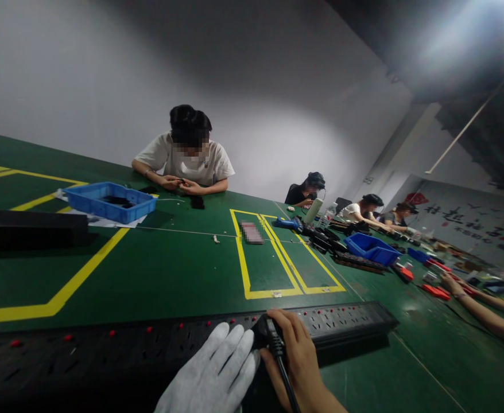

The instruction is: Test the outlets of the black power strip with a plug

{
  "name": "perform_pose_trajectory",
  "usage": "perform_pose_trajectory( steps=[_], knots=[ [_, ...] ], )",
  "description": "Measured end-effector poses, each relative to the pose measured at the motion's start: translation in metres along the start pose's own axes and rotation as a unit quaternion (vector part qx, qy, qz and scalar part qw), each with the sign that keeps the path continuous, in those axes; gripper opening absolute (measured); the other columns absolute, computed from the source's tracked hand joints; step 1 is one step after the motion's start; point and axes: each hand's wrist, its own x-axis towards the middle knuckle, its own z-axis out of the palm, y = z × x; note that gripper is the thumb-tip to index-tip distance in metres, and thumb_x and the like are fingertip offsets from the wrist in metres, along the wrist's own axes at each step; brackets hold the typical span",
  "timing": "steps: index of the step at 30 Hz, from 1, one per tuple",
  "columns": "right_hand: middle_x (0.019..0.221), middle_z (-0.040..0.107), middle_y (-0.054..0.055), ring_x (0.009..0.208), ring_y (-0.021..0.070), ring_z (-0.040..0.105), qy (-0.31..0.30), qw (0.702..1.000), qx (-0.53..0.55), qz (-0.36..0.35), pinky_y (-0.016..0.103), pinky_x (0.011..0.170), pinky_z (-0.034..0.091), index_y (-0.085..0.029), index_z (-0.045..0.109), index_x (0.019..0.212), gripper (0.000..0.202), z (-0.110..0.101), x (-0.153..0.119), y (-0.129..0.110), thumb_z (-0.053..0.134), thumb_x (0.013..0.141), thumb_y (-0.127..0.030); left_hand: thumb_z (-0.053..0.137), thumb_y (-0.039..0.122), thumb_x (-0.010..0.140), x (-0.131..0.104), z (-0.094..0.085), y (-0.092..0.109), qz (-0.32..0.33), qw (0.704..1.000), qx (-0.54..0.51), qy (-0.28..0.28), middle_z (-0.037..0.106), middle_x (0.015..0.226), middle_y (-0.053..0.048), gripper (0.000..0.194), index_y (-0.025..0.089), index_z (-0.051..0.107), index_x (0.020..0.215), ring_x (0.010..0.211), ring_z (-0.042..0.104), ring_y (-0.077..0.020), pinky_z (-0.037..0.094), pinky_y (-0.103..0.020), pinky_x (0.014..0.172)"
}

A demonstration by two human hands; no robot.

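A long black power strip (148,350) with red buttons and sockets lies across the near edge of the green table. My left hand (217,367), in a white glove, rests on the strip with its fingers stretched out, the fingertips beside a black plug (263,331). My bare right hand (297,355) has its fingers wrapped round that plug at the strip. The plug's black cable (285,381) runs down toward the bottom edge of the view. Where the plug meets the sockets is hidden by my hands.
A blue tray (125,215) sits at left, near a long black bar (32,228). A pink rectangular item (251,233) lies inside yellow tape. Blue bin (372,250), black parts and red tools lie at right. Several people sit around the table.
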Motion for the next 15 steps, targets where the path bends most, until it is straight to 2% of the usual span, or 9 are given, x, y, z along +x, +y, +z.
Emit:
perform_pose_trajectory(
  steps=[7, 12, 15],
  knots=[
    [0.120, 0.054, 0.008, 0.110, 0.0246, 0.057, -0.001, 1.000, 0.026, 0.012, 0.040, 0.095, 0.050, -0.025, 0.043, 0.130, 0.048, -0.0058, 0.0048, -0.0058, 0.055, 0.084, -0.019, 0.052, 0.041, 0.092, -0.0061, 0.0052, 0.0025, 0.000, 1.000, -0.014, 0.010, 0.062, 0.123, -0.008, 0.034, 0.019, 0.058, 0.117, 0.118, 0.053, -0.0260, 0.016, -0.049, 0.113],
    [0.122, 0.054, 0.009, 0.112, 0.0252, 0.056, -0.004, 1.000, 0.013, 0.008, 0.042, 0.096, 0.049, -0.025, 0.043, 0.131, 0.050, -0.0017, 0.0029, -0.0012, 0.056, 0.083, -0.018, 0.051, 0.040, 0.093, -0.0072, 0.0080, 0.0028, -0.006, 1.000, -0.017, 0.024, 0.062, 0.122, -0.006, 0.032, 0.020, 0.058, 0.116, 0.117, 0.052, -0.0243, 0.011, -0.048, 0.115],
    [0.123, 0.054, 0.009, 0.113, 0.0261, 0.055, 0.002, 1.000, -0.007, -0.008, 0.043, 0.097, 0.048, -0.024, 0.042, 0.133, 0.053, 0.0017, 0.0008, 0.0029, 0.056, 0.082, -0.019, 0.050, 0.039, 0.094, -0.0056, 0.0064, 0.0010, 0.000, 1.000, -0.013, 0.011, 0.061, 0.124, -0.008, 0.036, 0.019, 0.056, 0.122, 0.119, 0.051, -0.0246, 0.015, -0.047, 0.114]
  ],
)
